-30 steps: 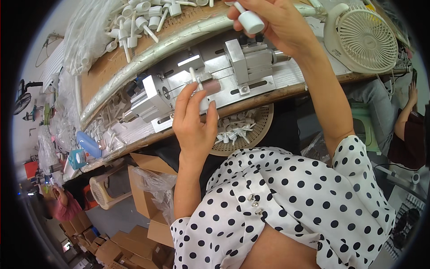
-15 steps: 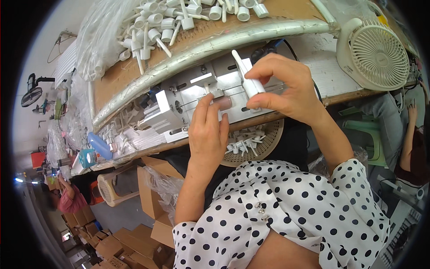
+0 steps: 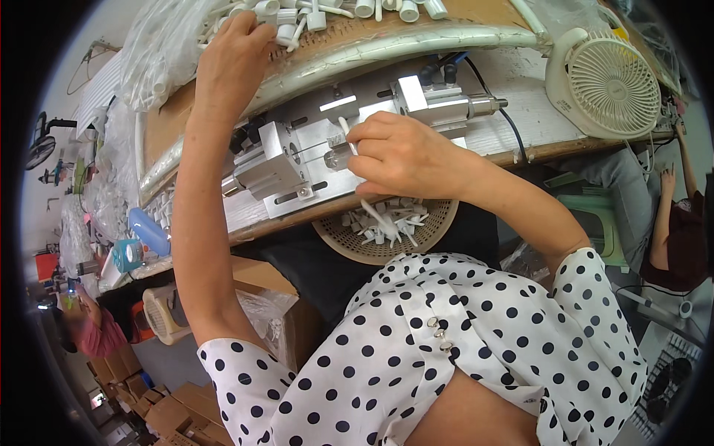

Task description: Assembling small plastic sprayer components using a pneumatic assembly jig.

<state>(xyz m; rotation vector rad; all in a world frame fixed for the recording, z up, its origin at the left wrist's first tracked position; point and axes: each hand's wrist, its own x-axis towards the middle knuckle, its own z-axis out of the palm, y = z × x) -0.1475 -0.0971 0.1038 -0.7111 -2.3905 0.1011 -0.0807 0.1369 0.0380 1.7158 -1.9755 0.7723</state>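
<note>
My left hand [image 3: 234, 63] reaches into the pile of white plastic caps with stick handles [image 3: 316, 18] on the far board. Its fingers are curled downward, and what lies between their tips is hidden. Over the middle of a metal clamping fixture [image 3: 279, 160], my right hand [image 3: 405, 152] has closed fingers round a white stick-handled piece [image 3: 344, 126], of which only the stick end shows. A clear block [image 3: 338, 157] sits beside those fingers on the fixture. Below, a blurred white piece [image 3: 381, 217] is above a beige basket [image 3: 332, 236] holding several similar pieces.
A padded, plastic-wrapped rim [image 3: 387, 63] edges the far board. At the right stands a white fan [image 3: 613, 89]; a black cable [image 3: 513, 130] runs near the fixture. Plastic bags [image 3: 167, 56] lie at the left. Another person [image 3: 677, 230] sits at the right.
My left hand has gone from the fixture up to the far pile. The right hand has moved left to the fixture's middle. A blurred white piece now shows above the basket.
</note>
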